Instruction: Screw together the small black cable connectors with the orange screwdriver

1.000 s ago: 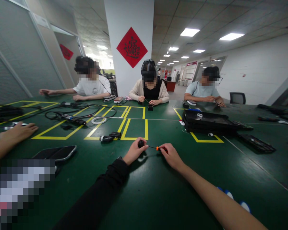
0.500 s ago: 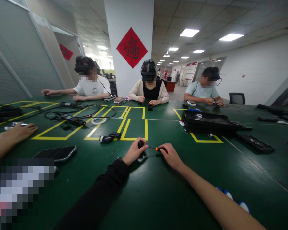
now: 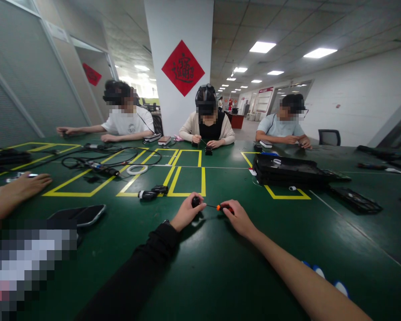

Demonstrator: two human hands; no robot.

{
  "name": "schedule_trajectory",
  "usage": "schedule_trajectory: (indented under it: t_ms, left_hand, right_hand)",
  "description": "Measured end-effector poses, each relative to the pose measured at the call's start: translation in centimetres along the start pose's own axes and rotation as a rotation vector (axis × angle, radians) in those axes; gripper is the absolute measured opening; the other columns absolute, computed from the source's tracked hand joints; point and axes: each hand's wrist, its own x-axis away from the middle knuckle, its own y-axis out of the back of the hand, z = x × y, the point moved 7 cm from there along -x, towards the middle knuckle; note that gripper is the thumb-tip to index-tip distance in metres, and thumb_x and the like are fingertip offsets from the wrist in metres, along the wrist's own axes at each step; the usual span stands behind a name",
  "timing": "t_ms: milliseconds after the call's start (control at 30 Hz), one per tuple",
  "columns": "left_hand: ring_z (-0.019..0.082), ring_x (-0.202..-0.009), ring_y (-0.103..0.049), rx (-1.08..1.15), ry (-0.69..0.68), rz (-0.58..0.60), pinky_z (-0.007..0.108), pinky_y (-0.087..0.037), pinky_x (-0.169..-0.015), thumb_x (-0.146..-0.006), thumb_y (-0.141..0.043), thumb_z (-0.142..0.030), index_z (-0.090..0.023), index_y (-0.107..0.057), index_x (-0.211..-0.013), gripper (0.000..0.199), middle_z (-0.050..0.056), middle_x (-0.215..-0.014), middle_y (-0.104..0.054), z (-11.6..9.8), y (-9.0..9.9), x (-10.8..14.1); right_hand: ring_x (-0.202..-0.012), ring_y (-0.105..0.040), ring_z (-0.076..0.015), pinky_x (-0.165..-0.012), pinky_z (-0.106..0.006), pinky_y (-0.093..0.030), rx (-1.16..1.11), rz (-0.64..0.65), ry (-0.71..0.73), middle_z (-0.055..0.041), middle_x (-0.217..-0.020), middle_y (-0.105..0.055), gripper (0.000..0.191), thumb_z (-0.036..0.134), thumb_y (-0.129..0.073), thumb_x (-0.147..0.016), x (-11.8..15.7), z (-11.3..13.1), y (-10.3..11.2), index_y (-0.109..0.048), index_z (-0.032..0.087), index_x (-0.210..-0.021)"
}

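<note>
My left hand [image 3: 186, 212] is closed around a small black rounded part [image 3: 195, 201], whose exact kind I cannot make out. In my right hand [image 3: 238, 218] is a screwdriver [image 3: 218, 207] with an orange and black handle, gripped by thumb and fingers. Its thin shaft points left, and the tip meets the side of the black part or my left fingertips; which one is too small to tell. Both hands are low over the green table [image 3: 200, 267], near its middle.
Two black cylindrical pieces [image 3: 153, 192] lie left of my hands. Black cables [image 3: 96, 166] and a white ring of cable [image 3: 137, 170] are farther back. Stacked black casings [image 3: 287, 171] stand at right. A co-worker's hand [image 3: 24, 186] rests at left; three people sit opposite.
My hands and the screwdriver stay almost where they were. The whole view has shifted very slightly.
</note>
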Motion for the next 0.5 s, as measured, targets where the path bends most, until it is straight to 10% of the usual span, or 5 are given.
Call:
schedule_trajectory:
  t_ms: [500]
  left_hand:
    - [0.011,-0.071,-0.052,-0.017,-0.013,-0.005,0.024,-0.041,-0.068,-0.072,-0.057,-0.031,-0.019,-0.051,-0.087,0.020,-0.001,-0.079,-0.055,0.19,0.08,-0.04]
  right_hand:
    - [-0.091,-0.050,-0.0167,-0.084,-0.033,-0.038,0.000,0.023,0.033,-0.0046,-0.093,-0.058,0.021,0.021,-0.042,-0.083,-0.05,0.07,-0.20,-0.059,0.020,-0.094]
